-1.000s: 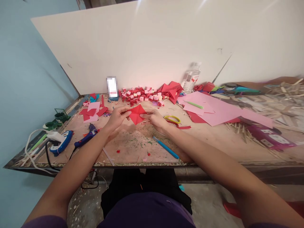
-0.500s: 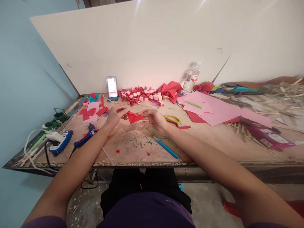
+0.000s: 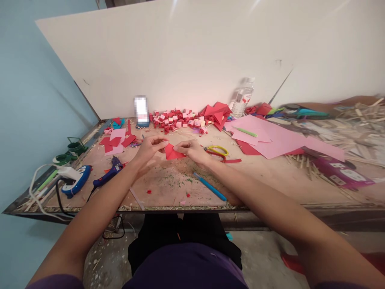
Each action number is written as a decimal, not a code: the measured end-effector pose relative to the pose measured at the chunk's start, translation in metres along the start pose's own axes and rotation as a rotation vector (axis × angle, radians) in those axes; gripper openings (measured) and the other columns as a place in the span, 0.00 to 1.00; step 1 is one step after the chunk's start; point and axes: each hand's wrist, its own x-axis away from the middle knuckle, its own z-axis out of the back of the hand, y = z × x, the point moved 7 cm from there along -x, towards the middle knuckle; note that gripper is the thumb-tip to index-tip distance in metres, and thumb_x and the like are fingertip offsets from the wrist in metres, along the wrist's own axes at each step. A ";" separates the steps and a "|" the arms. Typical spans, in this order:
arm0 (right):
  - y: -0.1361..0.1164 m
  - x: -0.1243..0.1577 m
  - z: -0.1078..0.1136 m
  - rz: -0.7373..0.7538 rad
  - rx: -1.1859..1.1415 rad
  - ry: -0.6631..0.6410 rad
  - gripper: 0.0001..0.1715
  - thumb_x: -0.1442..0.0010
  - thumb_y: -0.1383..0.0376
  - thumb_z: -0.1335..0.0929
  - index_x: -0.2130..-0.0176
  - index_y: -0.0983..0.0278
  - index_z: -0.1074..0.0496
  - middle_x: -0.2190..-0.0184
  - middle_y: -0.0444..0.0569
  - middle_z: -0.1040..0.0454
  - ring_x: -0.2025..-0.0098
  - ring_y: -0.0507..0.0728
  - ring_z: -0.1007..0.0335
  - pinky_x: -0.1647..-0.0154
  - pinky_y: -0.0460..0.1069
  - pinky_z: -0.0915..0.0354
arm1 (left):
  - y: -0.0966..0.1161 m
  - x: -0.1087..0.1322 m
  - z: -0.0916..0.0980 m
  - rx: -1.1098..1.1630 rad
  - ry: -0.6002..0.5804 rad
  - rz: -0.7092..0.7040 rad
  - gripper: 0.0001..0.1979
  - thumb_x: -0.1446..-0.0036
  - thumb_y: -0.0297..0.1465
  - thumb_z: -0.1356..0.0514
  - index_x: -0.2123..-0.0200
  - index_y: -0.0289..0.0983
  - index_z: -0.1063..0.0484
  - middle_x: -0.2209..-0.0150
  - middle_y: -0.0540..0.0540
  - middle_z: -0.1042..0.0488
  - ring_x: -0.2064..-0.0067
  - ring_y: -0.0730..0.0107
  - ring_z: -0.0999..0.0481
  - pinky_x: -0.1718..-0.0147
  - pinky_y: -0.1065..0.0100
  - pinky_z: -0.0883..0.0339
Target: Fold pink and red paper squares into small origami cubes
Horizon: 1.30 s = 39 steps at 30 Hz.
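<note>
Between my two hands is a small piece of red paper (image 3: 172,153) with crease lines on it, held just above the table. My left hand (image 3: 152,149) pinches its left corner with thumb and fingers. On the other side my right hand (image 3: 192,151) grips the right edge, thumb on top. Parts of the paper are hidden behind my fingers. Yellow-and-red-handled scissors (image 3: 219,151) lie just right of my right hand. Closer to me, a blue pen-like stick (image 3: 209,187) rests at a slant among green crumbs.
Pink and red folded paper cubes (image 3: 177,120) are heaped behind my hands, beside a propped phone (image 3: 142,110). A glue gun (image 3: 111,172) and power strip (image 3: 76,181) lie left. A bottle (image 3: 242,98), pink sheets (image 3: 270,138) and a green cutter (image 3: 246,132) are right.
The red paper has turned and shifted slightly right and down. My right thumb has come onto its top face, and the right fingers have closed in from a more spread pose.
</note>
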 end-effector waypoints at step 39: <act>-0.010 0.006 -0.001 -0.049 -0.118 0.019 0.18 0.44 0.53 0.24 0.69 0.67 0.21 0.72 0.54 0.17 0.72 0.54 0.22 0.71 0.45 0.28 | -0.011 -0.001 -0.012 -0.100 -0.176 0.066 0.16 0.45 0.41 0.35 0.76 0.35 0.23 0.77 0.46 0.23 0.74 0.70 0.26 0.70 0.68 0.30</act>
